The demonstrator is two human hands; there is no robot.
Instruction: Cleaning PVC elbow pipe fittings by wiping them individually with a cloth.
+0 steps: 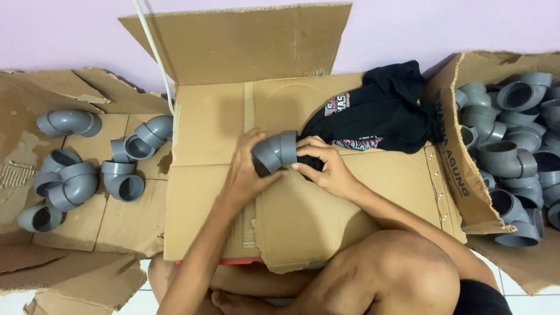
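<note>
From my head camera I see both hands meeting over the flat top of a closed cardboard box (303, 216) in front of my crossed legs. My left hand (245, 175) is curled around a grey PVC elbow fitting (274, 153), palm against its lower bend, fingers wrapped over the near socket. My right hand (326, 166) pinches the fitting's other end, fingertips on the rim, thumb underneath. The fitting sits just above the box top, near its middle. A black printed cloth (379, 114) lies on the box just beyond my right hand. To my left, several loose grey elbows (76, 181) lie scattered on flattened cardboard (116, 227). To my right, an open carton (449, 169) is piled with more grey fittings (507, 157).
</note>
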